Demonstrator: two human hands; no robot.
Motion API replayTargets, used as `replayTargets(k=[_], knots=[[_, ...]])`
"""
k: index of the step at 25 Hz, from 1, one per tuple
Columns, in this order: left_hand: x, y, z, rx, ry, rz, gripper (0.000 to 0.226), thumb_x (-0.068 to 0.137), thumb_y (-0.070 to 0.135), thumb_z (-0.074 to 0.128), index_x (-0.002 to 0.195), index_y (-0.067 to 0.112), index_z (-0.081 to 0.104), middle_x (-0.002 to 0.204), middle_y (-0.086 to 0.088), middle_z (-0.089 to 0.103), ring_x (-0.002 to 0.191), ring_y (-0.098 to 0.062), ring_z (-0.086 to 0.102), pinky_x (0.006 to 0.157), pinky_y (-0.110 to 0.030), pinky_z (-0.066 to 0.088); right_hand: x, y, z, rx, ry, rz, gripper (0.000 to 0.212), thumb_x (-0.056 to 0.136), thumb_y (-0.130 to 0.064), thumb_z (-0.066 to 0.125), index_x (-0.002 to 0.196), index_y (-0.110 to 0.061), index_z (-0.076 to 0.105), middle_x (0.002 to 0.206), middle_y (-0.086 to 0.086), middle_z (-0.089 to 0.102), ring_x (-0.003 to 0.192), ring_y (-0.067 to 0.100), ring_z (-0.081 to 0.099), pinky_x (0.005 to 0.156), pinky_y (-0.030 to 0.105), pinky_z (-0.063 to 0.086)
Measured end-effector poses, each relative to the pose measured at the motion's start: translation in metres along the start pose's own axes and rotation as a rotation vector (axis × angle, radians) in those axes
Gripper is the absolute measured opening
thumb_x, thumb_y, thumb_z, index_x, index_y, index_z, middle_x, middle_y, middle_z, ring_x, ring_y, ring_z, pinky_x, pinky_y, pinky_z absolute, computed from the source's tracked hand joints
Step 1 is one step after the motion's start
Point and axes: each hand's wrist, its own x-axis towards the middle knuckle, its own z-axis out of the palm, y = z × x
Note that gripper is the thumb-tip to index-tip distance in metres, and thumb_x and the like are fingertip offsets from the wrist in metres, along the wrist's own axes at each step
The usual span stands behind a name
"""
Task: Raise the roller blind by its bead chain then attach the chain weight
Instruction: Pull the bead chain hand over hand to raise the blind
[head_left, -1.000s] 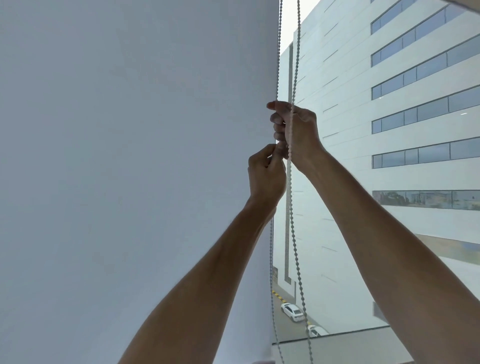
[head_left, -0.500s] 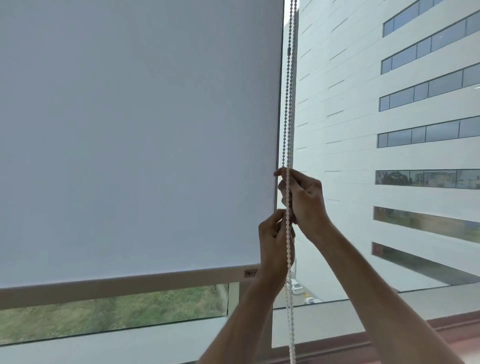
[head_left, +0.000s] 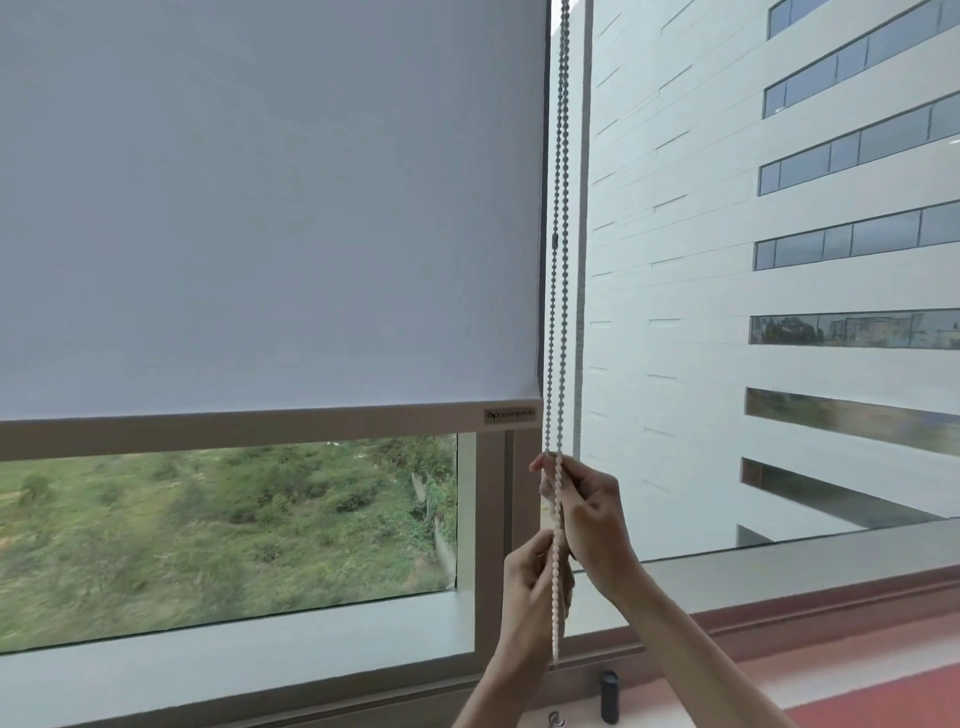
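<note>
Both hands have come down the chain since a second ago. The right hand now pinches the chain at lower centre of the frame, and the left hand grips it just below. The blind has risen: its bottom bar sits mid-frame, uncovering a strip of grass in the lower left. More pulls seem needed. A small dark cylinder, perhaps the weight, stands on the sill at bottom centre, not yet attached.
</note>
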Motion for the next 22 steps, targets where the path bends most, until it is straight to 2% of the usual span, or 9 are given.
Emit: replayTargets(k=[2,4,6,8,10,13,16,19,22], knots=[[-0.006,0.009,-0.002,0.009,-0.075,-0.041,0.034,0.097,0.026,0.056,0.064,0.023,0.06,0.054,0.003,0.048,0.047,-0.008,0.042,0.046,-0.023,0.037,-0.004,0.001,-0.003,-0.034,-0.007,0.0,0.025,0.101,-0.006,0.05,0.088,0.013,0.06,0.06,0.011,0.033,0.045,0.009,0.026,0.043,0.026,0.016],[-0.002,0.027,-0.006,0.121,-0.142,-0.017,0.03,0.097,0.018,0.052,0.074,0.008,0.07,0.068,-0.008,0.064,0.065,-0.016,0.06,0.066,-0.034,0.051,-0.003,0.0,-0.005,-0.053,-0.007,-0.003,0.025,0.102,-0.004,0.049,0.085,-0.003,0.067,0.054,-0.001,0.039,0.045,0.011,0.028,0.044,0.025,0.02],[0.01,0.05,-0.012,0.331,-0.19,0.027,0.027,0.092,0.012,0.051,0.08,0.0,0.072,0.08,-0.012,0.07,0.076,-0.012,0.063,0.078,-0.035,0.053,-0.003,-0.001,-0.009,-0.072,-0.012,-0.019,0.027,0.102,-0.004,0.05,0.081,-0.007,0.068,0.052,-0.009,0.042,0.046,0.009,0.033,0.047,0.023,0.026],[0.029,0.075,-0.016,0.648,-0.163,0.074,0.025,0.088,0.007,0.051,0.076,0.005,0.073,0.077,-0.015,0.072,0.06,-0.002,0.059,0.069,-0.028,0.055,-0.006,-0.004,-0.012,-0.101,-0.019,-0.048,0.029,0.101,-0.01,0.052,0.077,-0.003,0.066,0.051,-0.008,0.041,0.048,0.009,0.035,0.048,0.025,0.027],[0.049,0.108,-0.011,0.822,-0.053,0.112,0.029,0.087,0.006,0.05,0.067,0.01,0.072,0.069,-0.015,0.071,0.05,-0.008,0.058,0.06,-0.032,0.057,-0.009,-0.008,-0.013,-0.123,-0.022,-0.06,0.03,0.099,-0.017,0.054,0.073,-0.011,0.067,0.05,-0.006,0.036,0.048,0.014,0.028,0.047,0.03,0.019],[0.078,0.158,0.01,0.68,-0.005,0.135,0.031,0.093,0.014,0.045,0.071,0.016,0.068,0.068,-0.006,0.073,0.057,-0.016,0.07,0.069,-0.042,0.061,-0.008,-0.017,-0.012,-0.163,-0.027,-0.06,0.035,0.098,-0.017,0.051,0.065,-0.006,0.056,0.053,0.007,0.035,0.051,0.019,0.028,0.049,0.037,0.021],[0.104,0.202,0.035,0.498,-0.047,0.182,0.03,0.1,0.018,0.039,0.096,0.008,0.067,0.081,-0.013,0.076,0.063,-0.021,0.073,0.068,-0.032,0.058,-0.004,-0.023,-0.01,-0.279,-0.056,-0.096,0.036,0.1,-0.008,0.045,0.066,0.003,0.042,0.055,0.012,0.039,0.054,0.02,0.036,0.054,0.04,0.031],[0.131,0.243,0.055,0.155,0.0,0.215,0.029,0.104,0.013,0.037,0.106,-0.001,0.063,0.075,-0.012,0.071,0.053,-0.016,0.067,0.054,-0.024,0.053,-0.002,-0.028,-0.01,-0.339,-0.089,-0.087,0.037,0.096,-0.017,0.047,0.063,-0.001,0.048,0.055,0.01,0.049,0.053,0.019,0.045,0.056,0.037,0.036],[0.152,0.275,0.065,-0.106,0.107,0.236,0.017,0.102,0.01,0.048,0.1,0.004,0.063,0.069,-0.007,0.06,0.046,-0.012,0.052,0.041,-0.018,0.037,0.007,-0.045,-0.013,-0.43,-0.152,-0.052,0.04,0.091,-0.035,0.048,0.07,-0.005,0.064,0.067,0.011,0.067,0.062,0.024,0.058,0.063,0.038,0.044]])
